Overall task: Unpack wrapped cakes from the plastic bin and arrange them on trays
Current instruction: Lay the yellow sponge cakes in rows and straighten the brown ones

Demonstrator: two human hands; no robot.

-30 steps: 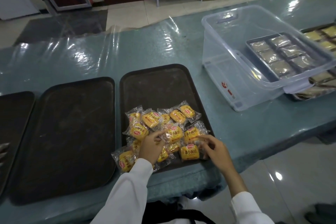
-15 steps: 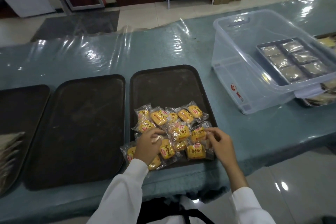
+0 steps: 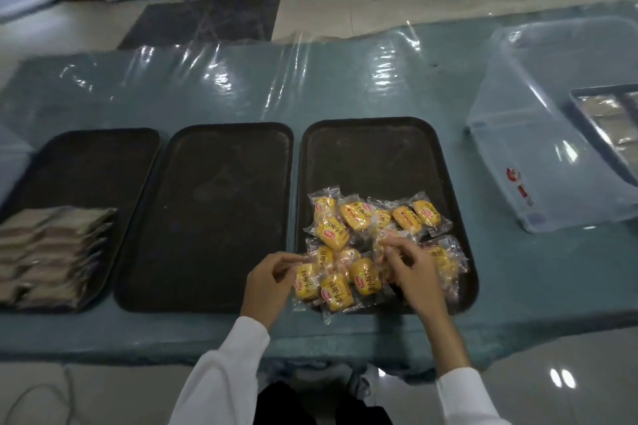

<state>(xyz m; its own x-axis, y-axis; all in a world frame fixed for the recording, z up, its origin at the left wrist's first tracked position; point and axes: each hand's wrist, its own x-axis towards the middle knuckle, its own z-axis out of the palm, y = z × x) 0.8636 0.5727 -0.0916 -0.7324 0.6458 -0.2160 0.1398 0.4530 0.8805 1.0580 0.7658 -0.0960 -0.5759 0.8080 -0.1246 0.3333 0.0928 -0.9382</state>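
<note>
Several yellow wrapped cakes [image 3: 355,217] lie heaped on the near half of the right dark tray [image 3: 373,155]. My left hand [image 3: 267,285] pinches the wrapper edge of one yellow cake [image 3: 305,281] at the tray's near left corner. My right hand [image 3: 412,272] hovers over the pile with its fingers curled, pinching a clear wrapper among the cakes. The clear plastic bin [image 3: 538,162] stands at the right, apart from both hands.
An empty dark tray [image 3: 214,210] sits in the middle. The left tray [image 3: 89,162] holds a row of brownish wrapped packets [image 3: 51,252]. Behind the bin, a grey tray with pale packets [image 3: 607,121] shows through its wall. The table's near edge runs below the trays.
The view has swung left, bringing the left tray and its packets into sight. My left hand moved off the pile to its near left edge and took hold of a cake's wrapper.
</note>
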